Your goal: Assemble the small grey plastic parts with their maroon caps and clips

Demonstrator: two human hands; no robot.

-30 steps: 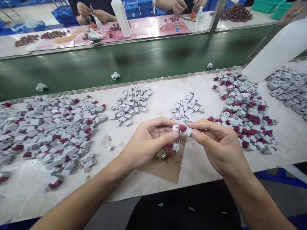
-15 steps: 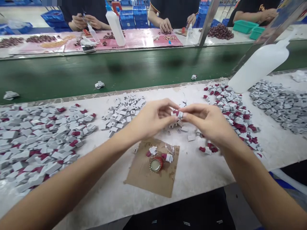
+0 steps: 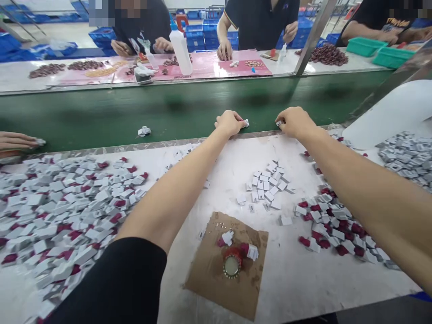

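Observation:
My left hand [image 3: 231, 123] is closed on a small white and dark red piece [image 3: 246, 123] over the near edge of the green belt [image 3: 175, 112]. To its right, my right hand [image 3: 293, 121] pinches a small white piece [image 3: 278, 123] at the same edge. Between my forearms lies a cluster of white pieces [image 3: 270, 184]. Nearer to me, a brown cardboard sheet [image 3: 216, 279] holds a bottle cap [image 3: 232, 266] and two white and red pieces.
Piles of white and dark red pieces [image 3: 67, 202] cover the left and right of the table. A large white bottle [image 3: 388, 112] leans at the right. Another person's hand [image 3: 16, 140] touches a piece at the far left. People sit across the belt.
My hands have moved apart and forward from over the table to the belt's near edge. The view has shifted, and another person's hand has appeared at the left.

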